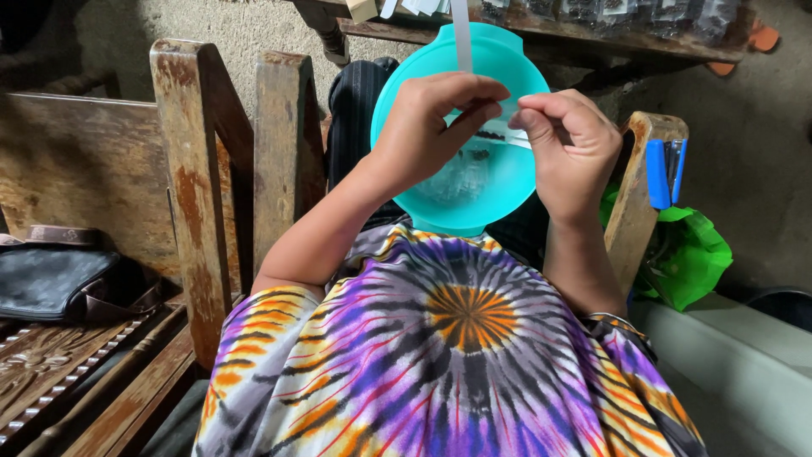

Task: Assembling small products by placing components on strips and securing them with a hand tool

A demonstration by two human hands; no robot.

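While a round turquoise plastic bowl [474, 182] is kept on the lap, a small clear plastic packet [506, 133] is pinched over it between left hand [427, 127] and right hand [568, 148]; a blue stapler [666, 172] is seen at three o'clock.

Single view: head-worn camera, looking steeply down and forward over the wearer's chest, close on the hands [499, 135] above a turquoise bowl [474, 203] in the lap.

Black bag [52, 282] on wooden bench [76, 372]; blue stapler [666, 173] above green plastic bag [689, 254].
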